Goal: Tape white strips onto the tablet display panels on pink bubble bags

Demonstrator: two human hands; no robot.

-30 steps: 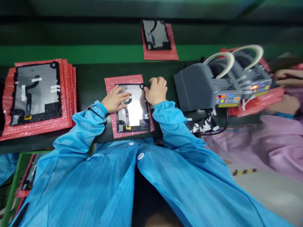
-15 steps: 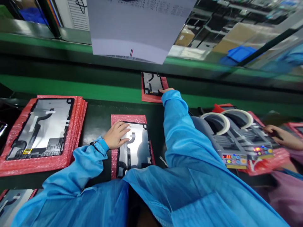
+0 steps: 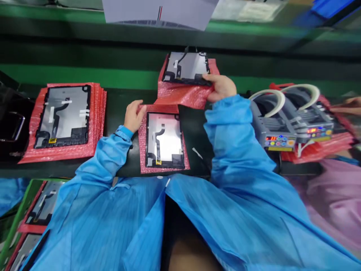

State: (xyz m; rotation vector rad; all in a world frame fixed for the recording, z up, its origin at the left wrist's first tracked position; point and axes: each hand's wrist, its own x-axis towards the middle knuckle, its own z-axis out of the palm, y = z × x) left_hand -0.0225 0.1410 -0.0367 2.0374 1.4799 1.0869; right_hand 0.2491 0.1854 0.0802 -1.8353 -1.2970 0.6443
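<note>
My right hand (image 3: pixel 222 86) grips a tablet screen panel (image 3: pixel 194 66) together with the red bubble wrap (image 3: pixel 183 94) beneath it, at their right edge. The panel's silver back faces up, with a black ribbon cable across it. Closer to me, a second screen panel (image 3: pixel 169 137) lies silver side up on pink bubble wrap (image 3: pixel 143 158). My left hand (image 3: pixel 134 116) is at the upper left corner of this wrap, its thumb and fingers closed about the edge. It is off the panel itself.
To the left, a larger panel (image 3: pixel 70 124) lies on a stack of red bubble wrap (image 3: pixel 97 124). Two grey devices with lit displays (image 3: pixel 279 141) and white rings (image 3: pixel 269 94) stand at right. Beyond them is a co-worker's hand (image 3: pixel 349 105). More panels (image 3: pixel 46 203) sit lower left.
My right hand has drawn the far panel and its wrap nearer and lifted them somewhat. My left hand has moved off the near panel to the wrap's corner. The view has tilted down.
</note>
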